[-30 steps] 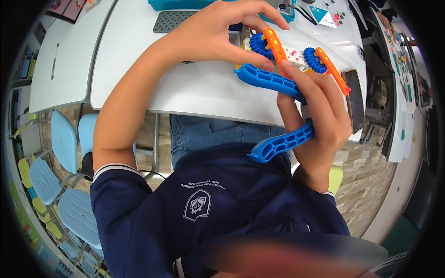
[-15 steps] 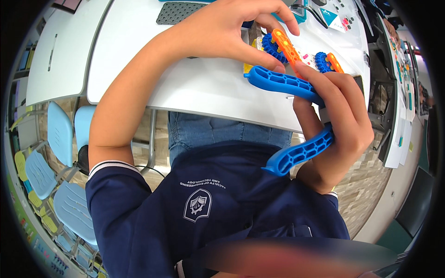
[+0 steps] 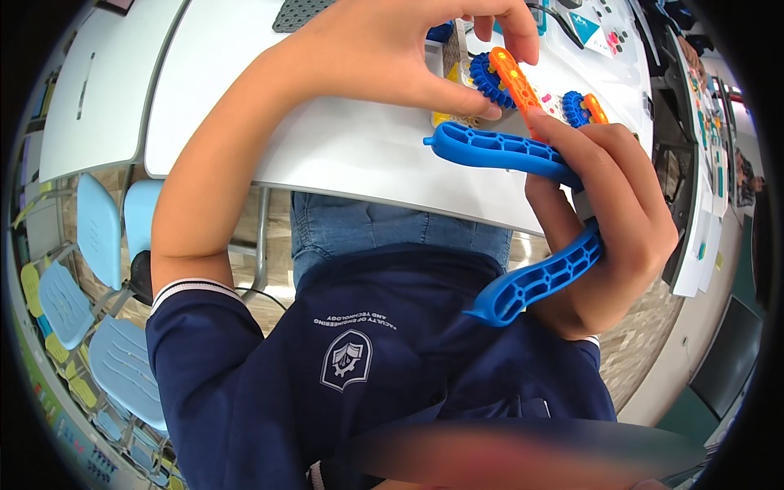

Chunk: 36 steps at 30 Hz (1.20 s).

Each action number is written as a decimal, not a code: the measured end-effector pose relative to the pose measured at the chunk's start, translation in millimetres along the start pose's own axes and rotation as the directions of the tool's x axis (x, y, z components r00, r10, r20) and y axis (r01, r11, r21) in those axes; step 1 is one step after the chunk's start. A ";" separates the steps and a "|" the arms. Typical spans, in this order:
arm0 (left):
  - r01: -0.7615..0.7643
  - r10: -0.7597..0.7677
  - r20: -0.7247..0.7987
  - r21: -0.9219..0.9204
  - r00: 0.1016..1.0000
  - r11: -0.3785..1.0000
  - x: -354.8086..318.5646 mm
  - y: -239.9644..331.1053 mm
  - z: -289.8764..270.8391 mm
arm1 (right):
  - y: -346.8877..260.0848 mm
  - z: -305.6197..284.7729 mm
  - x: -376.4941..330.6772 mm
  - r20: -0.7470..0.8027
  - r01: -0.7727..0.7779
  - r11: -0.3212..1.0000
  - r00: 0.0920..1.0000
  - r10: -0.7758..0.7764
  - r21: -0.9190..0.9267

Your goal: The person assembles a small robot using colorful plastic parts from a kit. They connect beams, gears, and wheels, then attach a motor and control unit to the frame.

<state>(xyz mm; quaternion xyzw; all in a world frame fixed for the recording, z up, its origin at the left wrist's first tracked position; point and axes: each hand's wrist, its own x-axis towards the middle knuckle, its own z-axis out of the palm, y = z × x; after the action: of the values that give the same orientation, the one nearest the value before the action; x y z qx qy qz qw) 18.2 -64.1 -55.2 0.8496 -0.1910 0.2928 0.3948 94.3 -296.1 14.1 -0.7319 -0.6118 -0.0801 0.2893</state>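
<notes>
My right hand (image 3: 625, 196) is wrapped round a plier-shaped tool with two curved blue handles (image 3: 502, 153), spread apart; its working end is hidden by the fingers. The fingertips of that hand also meet the lower end of an orange toy beam (image 3: 513, 77). Behind the beam sits a blue toothed wheel (image 3: 487, 82), part of a plastic construction model. My left hand (image 3: 400, 61) arches around the wheel, thumb and fingers apart, holding nothing that I can see. A second blue toothed wheel (image 3: 574, 109) with an orange piece (image 3: 597, 109) stands farther right. A yellow part (image 3: 453, 106) shows below the left thumb.
The model is over a white table (image 3: 343, 155) whose front edge runs just before my lap. A grey perforated plate (image 3: 300, 15) lies at the far left, a teal and white card (image 3: 590, 34) at the far right. Light blue chairs (image 3: 98, 219) stand to the left.
My right hand, with the blue-handled tool, has shifted slightly right and down. The orange beam and blue wheel have moved a little to the right. My left hand keeps almost the same pose.
</notes>
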 end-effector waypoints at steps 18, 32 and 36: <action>-0.275 0.319 -0.201 0.220 0.926 0.936 2.3 2.3 -0.2 | 18.4 -10.4 11.8 0.106 0.030 0.992 0.993 -0.044 0.125; -0.271 0.314 -0.201 0.215 0.928 0.938 1.3 3.5 -0.6 | 11.8 -15.9 19.1 0.184 0.030 0.997 0.982 -0.042 0.065; -0.288 0.341 -0.186 0.262 0.921 0.921 1.5 4.4 -0.6 | 12.2 -15.6 19.7 0.191 0.023 0.997 0.981 -0.036 0.073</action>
<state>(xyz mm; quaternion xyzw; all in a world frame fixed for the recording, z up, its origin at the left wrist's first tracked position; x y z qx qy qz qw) 16.7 -66.4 -51.5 0.8081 -0.2439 0.4685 0.2608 114.1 -288.5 32.2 -0.7163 -0.6501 0.0084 0.2534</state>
